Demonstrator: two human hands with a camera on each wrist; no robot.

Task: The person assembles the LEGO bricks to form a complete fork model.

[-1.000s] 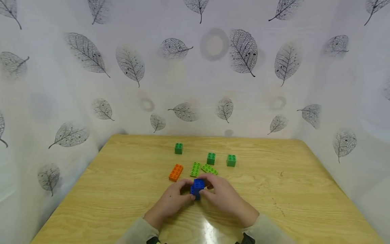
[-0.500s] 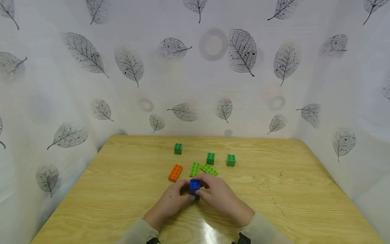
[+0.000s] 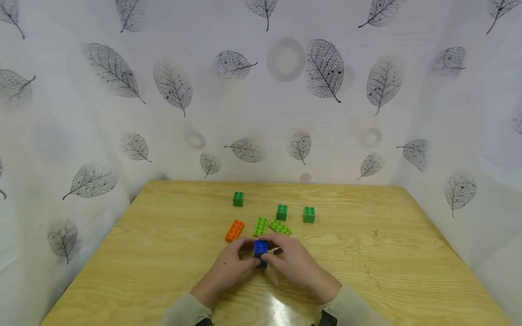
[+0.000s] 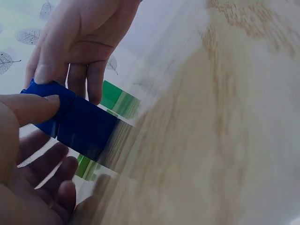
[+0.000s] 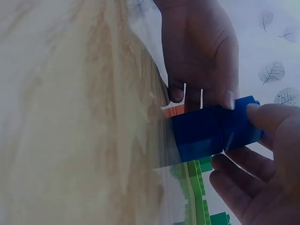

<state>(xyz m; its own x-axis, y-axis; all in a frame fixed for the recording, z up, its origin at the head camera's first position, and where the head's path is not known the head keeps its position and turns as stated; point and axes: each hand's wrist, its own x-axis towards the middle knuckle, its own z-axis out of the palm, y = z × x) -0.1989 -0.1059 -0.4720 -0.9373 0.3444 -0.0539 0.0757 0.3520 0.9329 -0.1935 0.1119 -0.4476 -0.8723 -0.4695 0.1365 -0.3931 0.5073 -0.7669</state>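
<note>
Two blue toy building bricks stand one on the other near the table's front middle. The upper blue brick (image 3: 260, 246) shows its studs, and the lower blue brick (image 4: 89, 126) rests on the wood. A thin seam shows between them in both wrist views. My left hand (image 3: 230, 266) holds the upper brick from the left, its thumb on the near side by the seam. From the right, my right hand (image 3: 294, 262) pinches the same brick, thumb (image 5: 269, 115) on its near face. Fingers behind the bricks are partly hidden.
Beyond the hands lie an orange brick (image 3: 234, 231) and two flat lime bricks, the left one (image 3: 261, 227) and the slanted one (image 3: 279, 227). Farther back stand three green bricks: left (image 3: 238, 199), middle (image 3: 282, 212) and right (image 3: 309, 214). A leaf-print curtain (image 3: 261, 104) surrounds the wooden table (image 3: 367, 280).
The upper blue brick has shifted left and now sits squarely over the lower one, which it partly overhung a second ago. My left index finger has come up beside it.
</note>
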